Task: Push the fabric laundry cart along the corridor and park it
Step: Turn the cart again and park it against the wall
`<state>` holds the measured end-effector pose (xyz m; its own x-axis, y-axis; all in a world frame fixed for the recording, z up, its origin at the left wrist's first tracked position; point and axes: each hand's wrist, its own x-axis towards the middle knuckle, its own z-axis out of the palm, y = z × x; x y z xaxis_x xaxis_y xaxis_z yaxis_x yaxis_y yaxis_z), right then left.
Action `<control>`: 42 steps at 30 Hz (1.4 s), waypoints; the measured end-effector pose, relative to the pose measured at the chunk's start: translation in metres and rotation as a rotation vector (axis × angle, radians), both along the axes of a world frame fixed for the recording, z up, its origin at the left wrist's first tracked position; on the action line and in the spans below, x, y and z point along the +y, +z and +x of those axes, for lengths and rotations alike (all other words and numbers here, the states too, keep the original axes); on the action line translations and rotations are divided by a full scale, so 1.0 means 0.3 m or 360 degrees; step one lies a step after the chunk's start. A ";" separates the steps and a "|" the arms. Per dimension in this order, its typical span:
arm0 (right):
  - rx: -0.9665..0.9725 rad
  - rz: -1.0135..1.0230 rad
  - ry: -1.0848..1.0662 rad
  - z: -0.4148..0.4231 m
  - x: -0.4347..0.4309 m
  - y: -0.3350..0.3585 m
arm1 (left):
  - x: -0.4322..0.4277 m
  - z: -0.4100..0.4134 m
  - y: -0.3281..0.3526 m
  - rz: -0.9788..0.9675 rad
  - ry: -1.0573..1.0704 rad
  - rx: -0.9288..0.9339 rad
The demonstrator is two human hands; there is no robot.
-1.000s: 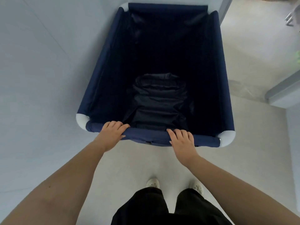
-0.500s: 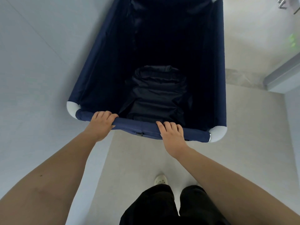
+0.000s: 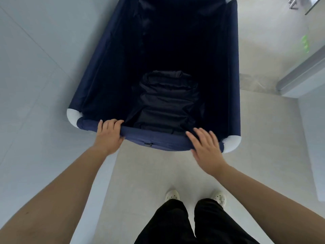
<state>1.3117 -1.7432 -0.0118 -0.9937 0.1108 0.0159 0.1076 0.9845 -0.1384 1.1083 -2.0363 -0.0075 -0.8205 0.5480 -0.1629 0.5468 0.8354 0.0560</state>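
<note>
Two hands at the laundry cart (image 3: 98,71) rim.
I see left hand (image 3: 109,133) gripping it; right hand (image 3: 206,149) open wide, fingers spread.

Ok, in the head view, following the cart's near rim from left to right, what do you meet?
Left white corner cap → left hand wrapped over the rim → small black buckle → right hand, fingers spread open at the rim → right white corner cap.
</note>
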 end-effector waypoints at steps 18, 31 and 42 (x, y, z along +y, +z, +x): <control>-0.0056 0.0060 0.0177 0.090 0.369 0.075 | 0.795 0.363 0.057 0.0522 -0.0418 -0.0241; 0.0139 0.0055 0.0395 0.013 1.164 0.183 | 1.501 0.349 0.163 0.0536 0.0085 -0.0122; 0.0202 0.0080 0.0666 -0.488 1.511 0.257 | 1.835 0.029 0.171 0.0380 0.0266 0.0167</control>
